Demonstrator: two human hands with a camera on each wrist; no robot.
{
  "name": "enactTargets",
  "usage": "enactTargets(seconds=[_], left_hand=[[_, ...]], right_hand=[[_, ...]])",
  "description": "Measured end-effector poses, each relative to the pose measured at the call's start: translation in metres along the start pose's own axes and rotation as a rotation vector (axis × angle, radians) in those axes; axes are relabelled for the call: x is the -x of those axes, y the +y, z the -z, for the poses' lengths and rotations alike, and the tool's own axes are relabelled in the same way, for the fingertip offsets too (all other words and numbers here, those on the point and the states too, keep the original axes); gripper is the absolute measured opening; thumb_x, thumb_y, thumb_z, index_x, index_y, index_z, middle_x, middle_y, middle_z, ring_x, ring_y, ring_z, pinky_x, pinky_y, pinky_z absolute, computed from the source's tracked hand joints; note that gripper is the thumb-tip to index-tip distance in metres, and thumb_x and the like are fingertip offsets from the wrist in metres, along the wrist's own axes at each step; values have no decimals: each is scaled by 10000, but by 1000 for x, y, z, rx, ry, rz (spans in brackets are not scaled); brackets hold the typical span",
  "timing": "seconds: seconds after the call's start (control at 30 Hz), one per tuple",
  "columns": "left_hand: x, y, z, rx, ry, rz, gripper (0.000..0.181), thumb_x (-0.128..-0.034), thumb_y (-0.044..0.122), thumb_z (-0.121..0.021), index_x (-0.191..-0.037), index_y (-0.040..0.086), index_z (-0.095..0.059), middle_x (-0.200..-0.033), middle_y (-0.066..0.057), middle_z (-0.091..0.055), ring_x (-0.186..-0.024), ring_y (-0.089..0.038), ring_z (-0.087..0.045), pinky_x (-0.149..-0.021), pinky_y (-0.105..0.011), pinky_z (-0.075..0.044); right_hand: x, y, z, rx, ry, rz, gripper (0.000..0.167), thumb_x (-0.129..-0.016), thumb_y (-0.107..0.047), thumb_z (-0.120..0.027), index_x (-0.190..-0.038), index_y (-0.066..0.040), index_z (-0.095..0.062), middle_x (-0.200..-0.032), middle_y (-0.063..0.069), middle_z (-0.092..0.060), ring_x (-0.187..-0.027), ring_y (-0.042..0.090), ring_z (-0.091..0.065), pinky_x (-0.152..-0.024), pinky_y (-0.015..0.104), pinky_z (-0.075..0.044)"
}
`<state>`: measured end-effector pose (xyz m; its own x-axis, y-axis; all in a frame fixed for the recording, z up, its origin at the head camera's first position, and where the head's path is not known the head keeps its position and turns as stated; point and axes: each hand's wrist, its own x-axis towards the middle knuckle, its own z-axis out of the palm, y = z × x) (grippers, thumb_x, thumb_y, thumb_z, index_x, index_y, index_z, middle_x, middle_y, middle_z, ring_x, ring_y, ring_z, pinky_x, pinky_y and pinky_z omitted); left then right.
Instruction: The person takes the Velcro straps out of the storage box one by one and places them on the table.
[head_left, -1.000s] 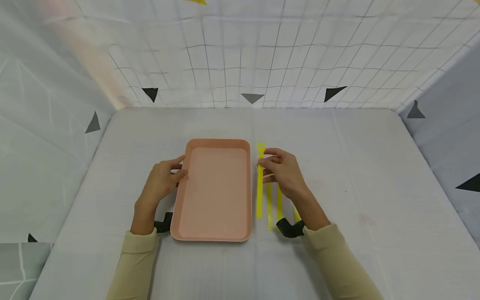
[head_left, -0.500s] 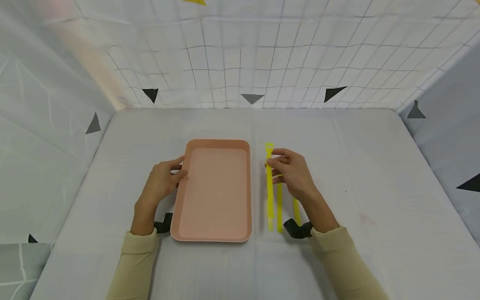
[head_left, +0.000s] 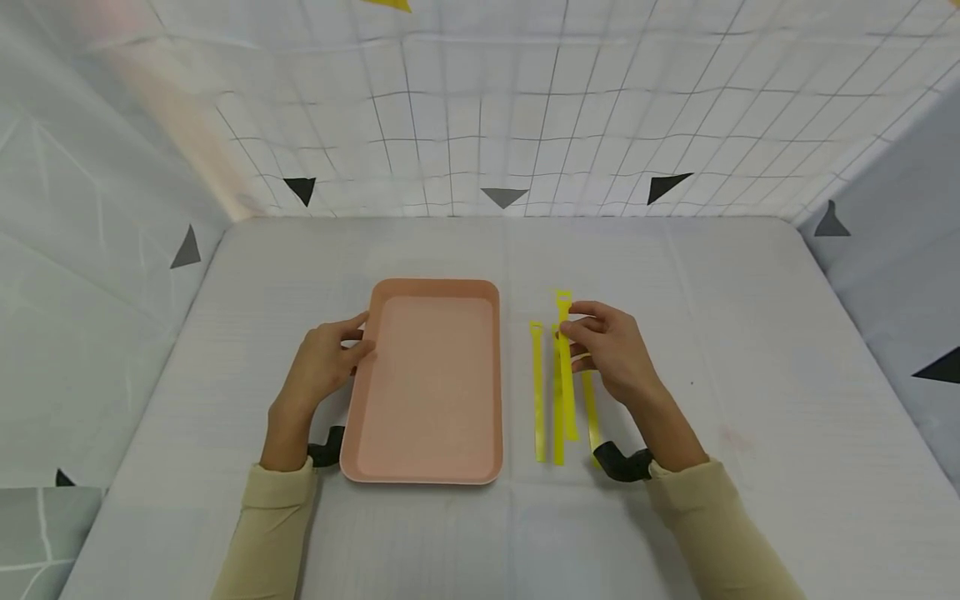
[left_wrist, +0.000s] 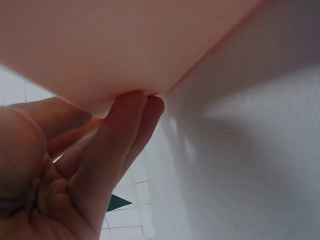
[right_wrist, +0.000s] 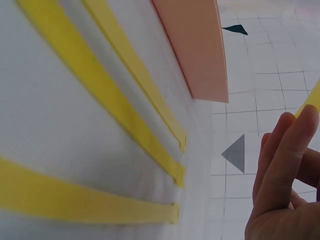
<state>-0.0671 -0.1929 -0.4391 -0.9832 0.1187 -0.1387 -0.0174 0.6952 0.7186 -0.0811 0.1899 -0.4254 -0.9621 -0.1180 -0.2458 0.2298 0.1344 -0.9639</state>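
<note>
A pink rectangular tray (head_left: 427, 383) lies on the white table, left of centre in the head view. My left hand (head_left: 324, 357) grips its left rim; the left wrist view shows the fingers (left_wrist: 120, 135) against the underside of the tray wall (left_wrist: 110, 50). To the right of the tray, my right hand (head_left: 609, 346) pinches a yellow cable strap (head_left: 566, 383) with a slotted head, near its head end. The held strap is above several more yellow straps lying lengthwise on the table, including a left strap (head_left: 537, 400), a middle strap (head_left: 557, 417) and a right strap (head_left: 591, 417).
White sheeting with grid lines (head_left: 480, 125) hangs behind the table, with black and grey triangles stuck on it. Side sheets rise at left and right. A black wrist mount (head_left: 624, 462) sits under the right forearm, another (head_left: 327, 447) at the left.
My right hand has carried the pinched strap rightward, away from the tray's right edge and over the lying straps, uncovering the left ones. The left hand and tray stay put.
</note>
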Motion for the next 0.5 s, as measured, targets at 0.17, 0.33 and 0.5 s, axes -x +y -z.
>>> enactTargets(seconds=[0.17, 0.33, 0.5], left_hand=[[0, 0, 0, 13, -6, 10, 528, -1002, 115, -594, -1491, 24, -417, -1274, -276, -597, -961, -324, -701, -692, -359, -592], [2, 1, 1, 12, -10, 17, 530, -1004, 115, -589, -1494, 22, -411, -1286, -279, -588, -995, -335, -690, -710, -367, -593], [1, 2, 1, -6, -11, 14, 532, -1003, 121, -592, -1494, 22, -413, -1281, -274, -594, -1017, -344, -680, -707, -367, -590]], right_hand=[[2, 2, 7, 9, 8, -2, 460, -969, -125, -651, -1366, 42, -489, -959, 88, -673, -673, 158, -597, -574, 275, -576], [3, 6, 11, 31, 23, -10, 464, -972, -129, -648, -1373, 37, -483, -996, 146, -672, -657, 151, -603, -585, 278, -580], [4, 10, 16, 54, 50, -29, 452, -973, -132, -646, -1369, 19, -489, -1088, 247, -645, -644, 150, -595, -582, 286, -583]])
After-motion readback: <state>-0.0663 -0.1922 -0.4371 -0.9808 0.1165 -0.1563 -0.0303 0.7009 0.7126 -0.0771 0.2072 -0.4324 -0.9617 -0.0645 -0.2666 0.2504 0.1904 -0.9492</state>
